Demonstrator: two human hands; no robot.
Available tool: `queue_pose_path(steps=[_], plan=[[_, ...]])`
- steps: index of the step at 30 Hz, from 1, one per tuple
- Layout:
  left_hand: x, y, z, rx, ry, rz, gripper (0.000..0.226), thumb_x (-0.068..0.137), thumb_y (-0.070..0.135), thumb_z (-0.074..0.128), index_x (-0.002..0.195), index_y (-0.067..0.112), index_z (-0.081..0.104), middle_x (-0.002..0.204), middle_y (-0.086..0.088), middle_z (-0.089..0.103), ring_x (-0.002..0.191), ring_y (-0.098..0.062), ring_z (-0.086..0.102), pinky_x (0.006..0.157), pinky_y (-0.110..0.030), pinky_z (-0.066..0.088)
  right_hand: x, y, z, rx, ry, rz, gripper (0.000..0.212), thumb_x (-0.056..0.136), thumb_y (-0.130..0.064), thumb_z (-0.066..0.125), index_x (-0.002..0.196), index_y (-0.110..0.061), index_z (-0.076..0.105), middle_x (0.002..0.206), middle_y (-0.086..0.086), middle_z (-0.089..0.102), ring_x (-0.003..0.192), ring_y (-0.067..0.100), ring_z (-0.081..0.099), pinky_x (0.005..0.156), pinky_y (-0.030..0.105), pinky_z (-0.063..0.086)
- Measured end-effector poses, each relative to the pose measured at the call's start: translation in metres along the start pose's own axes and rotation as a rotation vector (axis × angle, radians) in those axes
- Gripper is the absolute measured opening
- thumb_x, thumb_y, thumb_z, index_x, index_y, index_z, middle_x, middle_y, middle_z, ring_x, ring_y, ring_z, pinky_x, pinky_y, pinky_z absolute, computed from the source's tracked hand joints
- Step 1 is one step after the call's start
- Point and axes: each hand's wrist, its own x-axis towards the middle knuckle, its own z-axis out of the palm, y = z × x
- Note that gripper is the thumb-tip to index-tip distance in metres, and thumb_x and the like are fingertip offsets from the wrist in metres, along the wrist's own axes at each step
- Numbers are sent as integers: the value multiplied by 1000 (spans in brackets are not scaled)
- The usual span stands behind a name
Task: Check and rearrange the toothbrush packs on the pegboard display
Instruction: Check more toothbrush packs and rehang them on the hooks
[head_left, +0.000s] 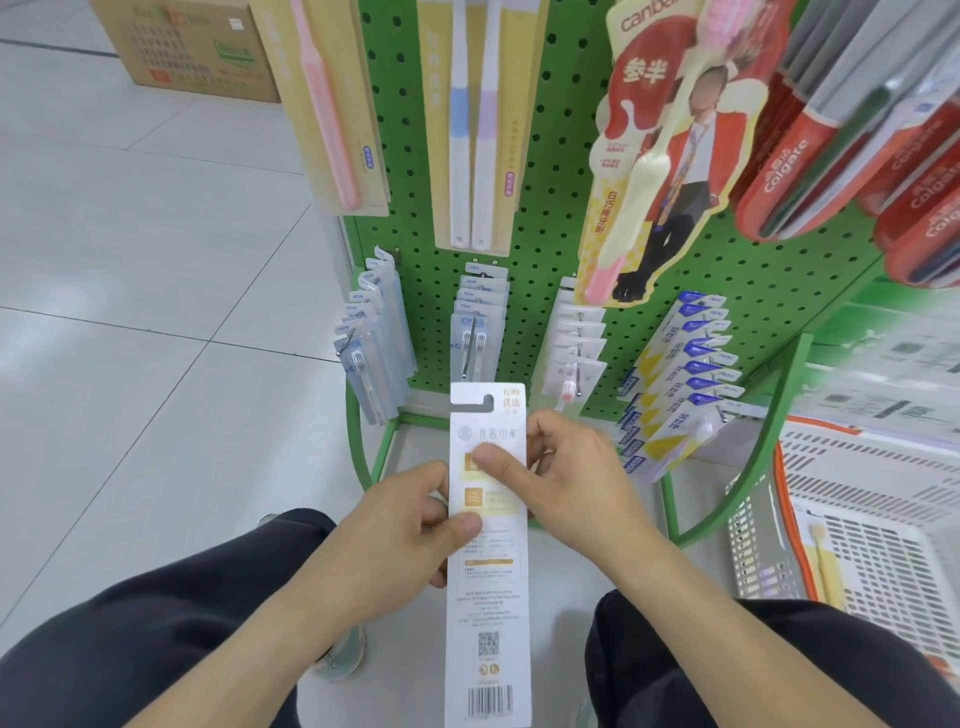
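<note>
Hands meet at the lower centre of the frame: your left hand (410, 525) and right hand (566, 483) both pinch one long white toothbrush pack (488, 587), back side up, below the green pegboard (561, 228).

Green perforated metal pegboard (561, 156), black-dotted; white card toothbrush pack (488, 597) with gold panels, frame centre; red packs (795, 171) upper right.

Head view, single camera: worn high, facing forward and steeply down; pegboard (545, 218) close at twelve o'clock, floor (130, 260) at nine; wide-angle, edges possibly distorted.
</note>
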Motion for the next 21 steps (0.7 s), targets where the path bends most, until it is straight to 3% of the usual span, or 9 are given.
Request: queue_pose_path(steps=[2, 5, 10, 16, 19, 21], plan=[[-1, -1, 0, 11, -31, -24, 6, 99, 24, 60, 104, 27, 60, 97, 11, 78, 90, -14, 76, 78, -39, 63, -1, -3, -1, 101, -47, 21, 30, 80, -46, 81, 95, -35, 57, 86, -12, 72, 64, 6, 69, 52, 22, 51], [-2, -3, -1, 22, -30, -35, 8, 98, 27, 62, 105, 27, 60, 99, 14, 77, 92, -11, 75, 81, -39, 62, -2, -8, -4, 225, -95, 50, 28, 83, -35, 82, 105, -32, 64, 91, -1, 72, 54, 24, 70, 38, 32, 51], [2, 3, 2, -125, 135, 39, 30, 95, 23, 67, 121, 31, 54, 101, 7, 78, 88, -14, 76, 83, -43, 61, -6, -13, -2, 232, -172, 24, 10, 89, -38, 75, 93, -29, 76, 79, 2, 72, 43, 23, 65, 39, 27, 46], [6, 11, 7, -128, 171, 77, 22, 94, 12, 68, 109, 27, 65, 100, 9, 77, 83, -15, 76, 81, -45, 62, -4, -17, -4, 194, -111, 96, 58, 91, -56, 58, 62, -8, 70, 51, 4, 67, 43, 19, 64, 46, 22, 48], [7, 7, 13, -75, 291, 124, 33, 90, 26, 73, 110, 47, 56, 102, 25, 69, 83, -9, 73, 80, -41, 61, -4, -14, -6, 136, -80, 88, 61, 96, -54, 55, 56, -8, 64, 47, 4, 65, 42, 19, 65, 47, 21, 49], [7, 4, 17, 57, 351, 166, 46, 86, 40, 75, 112, 59, 43, 109, 32, 59, 94, 3, 65, 84, -26, 56, -3, -12, -5, 169, -51, 101, 52, 99, -48, 54, 66, -10, 67, 50, 6, 66, 44, 21, 67, 45, 23, 50]])
